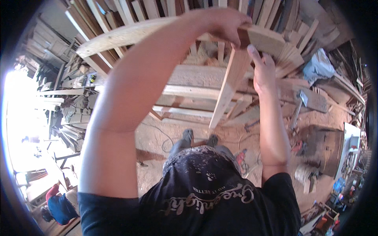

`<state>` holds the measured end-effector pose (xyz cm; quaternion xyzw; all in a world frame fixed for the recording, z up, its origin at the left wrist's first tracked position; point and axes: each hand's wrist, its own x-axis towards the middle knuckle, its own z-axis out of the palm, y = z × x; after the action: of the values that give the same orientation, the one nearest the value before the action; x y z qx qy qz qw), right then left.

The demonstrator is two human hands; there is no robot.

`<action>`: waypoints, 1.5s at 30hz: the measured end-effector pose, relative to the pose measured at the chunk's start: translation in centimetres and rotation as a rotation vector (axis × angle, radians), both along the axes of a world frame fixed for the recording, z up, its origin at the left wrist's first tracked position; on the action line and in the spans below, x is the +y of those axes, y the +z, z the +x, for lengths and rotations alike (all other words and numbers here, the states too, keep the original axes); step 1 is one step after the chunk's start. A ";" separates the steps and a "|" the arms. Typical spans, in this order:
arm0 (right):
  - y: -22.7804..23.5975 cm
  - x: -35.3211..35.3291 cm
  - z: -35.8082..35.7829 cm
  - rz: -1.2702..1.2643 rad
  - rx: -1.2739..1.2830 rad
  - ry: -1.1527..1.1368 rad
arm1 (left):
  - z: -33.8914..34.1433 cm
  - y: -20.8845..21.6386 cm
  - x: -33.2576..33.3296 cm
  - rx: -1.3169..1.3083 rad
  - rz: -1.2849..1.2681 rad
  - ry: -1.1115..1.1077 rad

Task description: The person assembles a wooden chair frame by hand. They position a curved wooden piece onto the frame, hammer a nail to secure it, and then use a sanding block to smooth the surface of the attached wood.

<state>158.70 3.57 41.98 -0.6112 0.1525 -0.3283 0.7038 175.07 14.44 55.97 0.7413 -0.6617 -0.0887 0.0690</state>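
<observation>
My left hand (230, 26) reaches across to the top of the view. Its thumb and fingers close round a small brown piece of wood (243, 37) above a long pale board (134, 34) that spans the view sideways. Just below, my right hand (263, 72) is raised beside the upper end of a narrow wooden plank (232, 84). Its thumb and a finger stand apart; the remaining fingers are partly hidden. That plank slants down towards my feet and tapers to its near end. I cannot tell whether my right hand touches it.
Wooden rails (193, 91) lie beyond my feet. Stacked timber (271, 11) fills the far side. A hammer-like tool (302, 100) and a pale plastic sack (318, 67) are at right. A red power tool (241, 157) and cords lie on the dusty floor. Another person (61, 208) works at lower left.
</observation>
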 end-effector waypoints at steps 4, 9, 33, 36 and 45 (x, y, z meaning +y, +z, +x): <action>-0.3 0.5 -1.4 -0.021 0.069 0.017 | -0.4 0.0 0.2 -0.024 -0.023 0.044; -8.6 2.3 -7.3 -0.005 0.199 -0.010 | -0.6 0.8 0.3 0.038 -0.006 0.027; -47.0 6.0 -43.5 0.373 1.266 -0.105 | -0.9 0.6 -0.2 -0.033 0.122 0.104; -45.8 5.9 -39.5 0.241 1.205 0.016 | -2.2 0.5 1.0 -0.241 -0.027 0.107; -48.5 14.9 -35.5 0.443 1.036 0.751 | -14.3 -18.2 21.6 0.124 -0.781 0.241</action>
<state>123.19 18.48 -6.54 -0.5425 0.3113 0.3128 0.7148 160.73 36.01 37.75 0.7246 -0.5488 0.1335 0.3948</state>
